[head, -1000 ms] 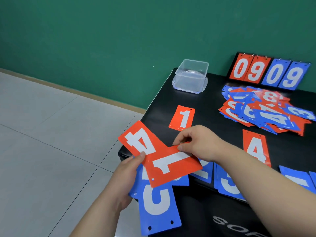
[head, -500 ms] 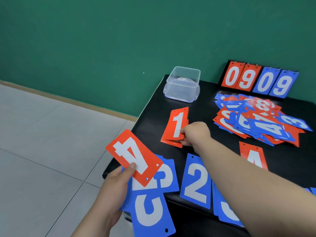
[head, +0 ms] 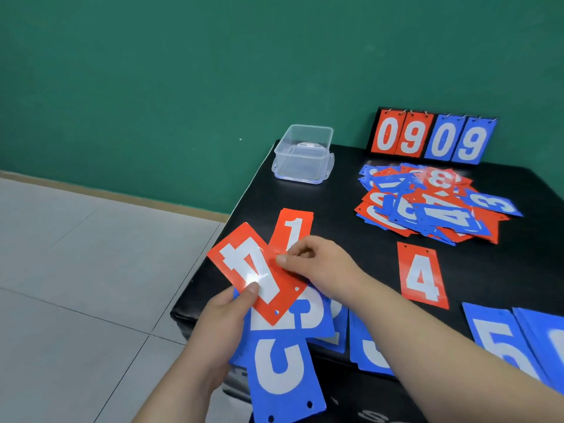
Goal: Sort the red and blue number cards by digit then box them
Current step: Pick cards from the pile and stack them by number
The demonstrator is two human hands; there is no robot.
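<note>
1. Your left hand (head: 219,325) grips a fan of glossy blue cards (head: 283,370), thumb pressing the red 4 card (head: 253,270) on top.
2. Your right hand (head: 320,264) pinches that card's edge.
3. A red 1 card (head: 297,227) lies flat on the black table (head: 351,209).
4. Beyond: a loose card heap (head: 433,203) and a clear rectangular plastic box (head: 303,154).

Left hand (head: 224,319) grips (thumb on top); right hand (head: 317,264) pinches, fingers curled, forearm extended.

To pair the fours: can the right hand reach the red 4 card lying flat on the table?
Probably yes: the flat red 4 card lies uncovered beside the right hand, with nothing between them.
</note>
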